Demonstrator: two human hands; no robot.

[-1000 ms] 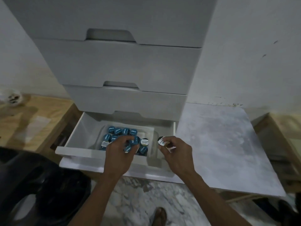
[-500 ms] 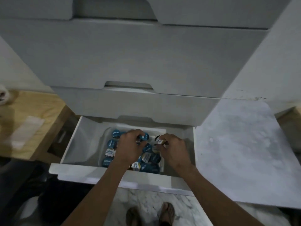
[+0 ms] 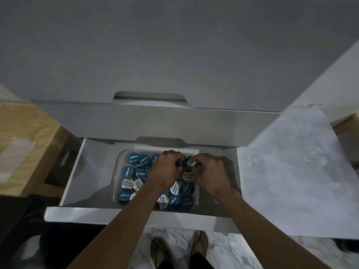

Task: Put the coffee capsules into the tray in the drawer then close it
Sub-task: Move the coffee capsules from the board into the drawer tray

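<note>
Both my hands have reached deeper over the tray (image 3: pixel 118 162) since earlier; right hand (image 3: pixel 210 172) fingers (image 3: pixel 196 159) pinch a capsule (image 3: pixel 191 162), left hand (image 3: pixel 167 168) fingers curl around another.

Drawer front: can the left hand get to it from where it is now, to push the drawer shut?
Probably yes. The left hand is over the tray among the capsules, and the drawer front lies bare just beneath its forearm, nothing on it. It seems to grip a blue capsule, which should go down first.
</note>
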